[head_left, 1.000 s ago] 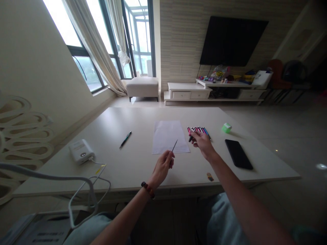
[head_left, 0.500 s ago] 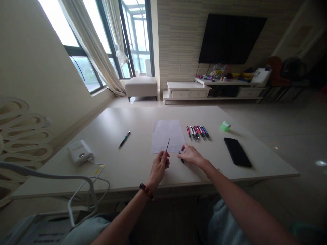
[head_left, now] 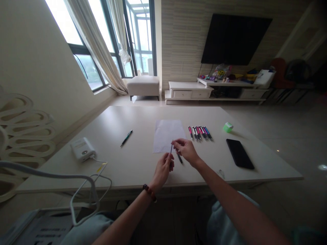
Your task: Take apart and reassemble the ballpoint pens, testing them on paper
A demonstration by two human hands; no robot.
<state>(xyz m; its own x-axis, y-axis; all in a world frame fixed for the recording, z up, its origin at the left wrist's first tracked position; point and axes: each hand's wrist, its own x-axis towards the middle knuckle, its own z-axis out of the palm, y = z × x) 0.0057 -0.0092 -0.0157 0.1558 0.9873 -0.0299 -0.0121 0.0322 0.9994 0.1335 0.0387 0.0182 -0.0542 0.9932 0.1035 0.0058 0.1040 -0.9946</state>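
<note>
My left hand (head_left: 164,166) pinches the lower part of a thin dark pen refill (head_left: 171,148), which points up and away from me. At its upper end, the fingertips of my right hand (head_left: 186,149) are closed on the refill's tip; whether anything else tiny is between them I cannot tell. Beneath the right hand, a dark pen barrel (head_left: 180,157) lies on the table. A sheet of white paper (head_left: 167,132) with a few written lines near its lower edge lies just beyond both hands.
Several pens (head_left: 200,133) lie in a row right of the paper. A green pen (head_left: 126,138) rests to the left. On the white table (head_left: 138,170) are also a black phone (head_left: 239,153), a small green container (head_left: 228,127) and a white device (head_left: 83,149) with a cable.
My right hand has left the dark pen barrel, moved up and left, and closed on the refill's upper end. The barrel stays on the table. My left hand still holds the refill.
</note>
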